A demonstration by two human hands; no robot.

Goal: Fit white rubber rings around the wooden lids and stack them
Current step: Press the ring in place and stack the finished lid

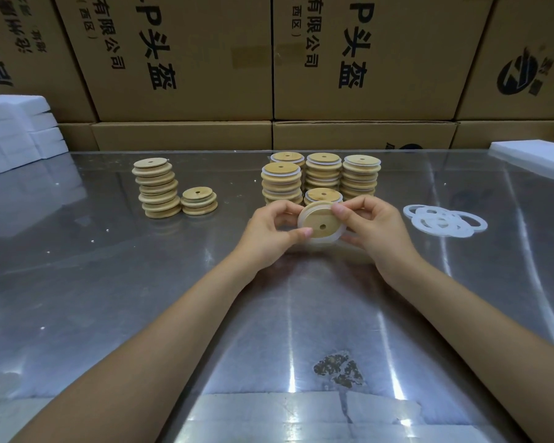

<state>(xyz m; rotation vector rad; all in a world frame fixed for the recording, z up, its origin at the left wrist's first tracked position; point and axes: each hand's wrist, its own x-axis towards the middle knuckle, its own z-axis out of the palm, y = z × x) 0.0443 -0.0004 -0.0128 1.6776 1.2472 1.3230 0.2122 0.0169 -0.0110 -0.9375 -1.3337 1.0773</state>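
Note:
A round wooden lid (321, 222) with a small centre hole is held tilted just above the metal table, with a white rubber ring (302, 215) around its rim. My left hand (274, 230) pinches its left edge with thumb and fingers. My right hand (370, 225) pinches its upper right edge. Behind the hands stand several stacks of ringed lids (323, 175). To the left are two stacks of bare wooden lids (158, 188), one tall and one short (199, 201). Loose white rings (442, 220) lie in a small heap to the right.
The shiny metal table (173, 282) has a worn patch (338, 369) near the front. Cardboard boxes (186, 59) form a wall along the back. White foam blocks (13, 129) sit at the far left, and a white sheet (538, 156) lies at the far right.

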